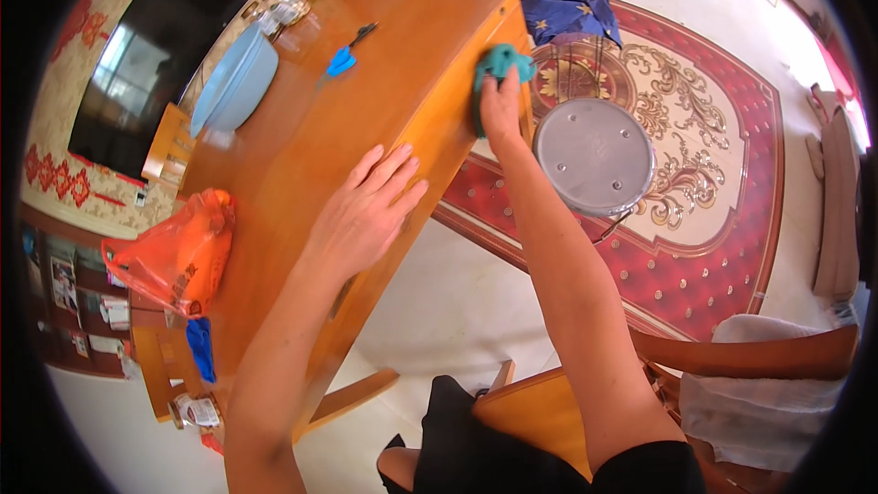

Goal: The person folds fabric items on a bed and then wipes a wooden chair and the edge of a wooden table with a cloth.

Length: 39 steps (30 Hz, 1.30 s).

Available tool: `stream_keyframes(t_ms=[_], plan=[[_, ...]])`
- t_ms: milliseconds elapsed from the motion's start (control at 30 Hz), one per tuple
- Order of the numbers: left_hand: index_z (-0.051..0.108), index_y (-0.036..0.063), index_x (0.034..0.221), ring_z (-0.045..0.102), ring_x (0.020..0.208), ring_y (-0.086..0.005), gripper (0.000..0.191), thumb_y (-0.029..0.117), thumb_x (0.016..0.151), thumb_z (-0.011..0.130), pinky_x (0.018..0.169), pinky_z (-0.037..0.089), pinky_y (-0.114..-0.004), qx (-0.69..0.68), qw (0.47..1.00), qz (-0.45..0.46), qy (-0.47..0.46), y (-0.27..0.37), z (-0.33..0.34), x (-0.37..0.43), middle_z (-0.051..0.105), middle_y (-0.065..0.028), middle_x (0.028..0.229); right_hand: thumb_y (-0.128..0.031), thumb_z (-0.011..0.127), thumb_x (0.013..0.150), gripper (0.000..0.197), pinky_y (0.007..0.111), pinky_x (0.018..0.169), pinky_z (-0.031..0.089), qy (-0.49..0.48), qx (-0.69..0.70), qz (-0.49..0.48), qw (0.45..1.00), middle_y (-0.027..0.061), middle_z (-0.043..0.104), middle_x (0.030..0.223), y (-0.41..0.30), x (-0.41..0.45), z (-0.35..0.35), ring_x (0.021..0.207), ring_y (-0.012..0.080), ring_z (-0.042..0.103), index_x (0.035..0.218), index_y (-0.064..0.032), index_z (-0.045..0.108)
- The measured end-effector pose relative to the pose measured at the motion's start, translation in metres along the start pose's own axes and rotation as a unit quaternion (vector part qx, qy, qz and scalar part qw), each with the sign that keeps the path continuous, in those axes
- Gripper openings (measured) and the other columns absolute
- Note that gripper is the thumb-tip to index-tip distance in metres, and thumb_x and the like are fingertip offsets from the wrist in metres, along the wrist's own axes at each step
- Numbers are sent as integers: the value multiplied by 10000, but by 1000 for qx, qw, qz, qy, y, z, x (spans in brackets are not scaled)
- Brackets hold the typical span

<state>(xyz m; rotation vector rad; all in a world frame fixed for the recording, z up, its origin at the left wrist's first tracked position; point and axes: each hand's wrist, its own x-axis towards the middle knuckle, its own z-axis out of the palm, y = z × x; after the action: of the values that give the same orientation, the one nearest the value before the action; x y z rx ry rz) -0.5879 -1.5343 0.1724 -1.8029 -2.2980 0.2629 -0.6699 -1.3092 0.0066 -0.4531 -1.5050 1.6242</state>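
My right hand (502, 106) grips a bunched teal cloth (504, 62) and presses it against the side panel of a wooden table (295, 144). Part of the cloth hangs down along that panel. Fingers spread, my left hand (374, 213) rests palm down at the table's near edge and holds nothing. Farther along the tabletop lies a pair of scissors (343, 58) with blue handles and dark blades.
On the table's far side stand a light blue plastic basin (236, 82), glass jars (278, 10) and an orange plastic bag (182, 254). A round metal-topped stool (595, 154) stands on a patterned rug (679, 274). Close to my right is a wooden chair (748, 353).
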Motion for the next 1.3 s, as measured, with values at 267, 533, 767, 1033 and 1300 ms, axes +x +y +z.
stream_keyframes(t_ms=[267, 533, 767, 1033, 1300], plan=[[617, 43, 1055, 390, 1283, -248, 289, 74, 768, 595, 1071, 336, -354, -15, 996, -22, 82, -5, 14, -5, 538, -75, 1264, -267, 392, 993, 453, 384, 964, 409, 34, 367, 293, 882, 115, 411, 1338, -10, -163, 37, 1172, 240, 460, 1379, -71, 256], [602, 79, 1043, 433, 1244, -307, 306, 119, 739, 599, 1058, 312, -498, -123, 945, -162, 258, 121, 41, -71, 564, -72, 1210, -308, 404, 992, 434, 386, 964, 408, -83, 340, 493, 797, 72, 433, 1329, -32, -402, 37, 1169, 227, 459, 1364, -98, 324], [569, 64, 1102, 562, 983, -210, 271, 47, 831, 559, 846, 436, -322, -328, 418, -762, 371, 258, 116, -281, 591, -54, 1088, -313, 367, 1002, 383, 412, 960, 412, -233, 305, 471, 794, 40, 444, 1326, -55, -475, 47, 1135, 232, 475, 1338, -130, 368], [527, 90, 1185, 536, 940, -129, 350, 319, 958, 391, 776, 442, -276, -506, 45, -645, 572, 268, 163, -375, 574, -35, 1043, -242, 430, 964, 315, 344, 912, 424, -324, 304, 669, 596, 53, 533, 1154, -70, -597, 64, 1042, 203, 516, 1234, -85, 470], [527, 74, 1078, 541, 801, -195, 227, 218, 942, 416, 739, 470, -323, -480, -96, -569, 661, 254, 144, -442, 570, -41, 941, -142, 570, 862, 284, 302, 771, 434, -490, 219, 612, 581, 16, 565, 996, -94, -647, 90, 918, 142, 516, 1135, -82, 521]])
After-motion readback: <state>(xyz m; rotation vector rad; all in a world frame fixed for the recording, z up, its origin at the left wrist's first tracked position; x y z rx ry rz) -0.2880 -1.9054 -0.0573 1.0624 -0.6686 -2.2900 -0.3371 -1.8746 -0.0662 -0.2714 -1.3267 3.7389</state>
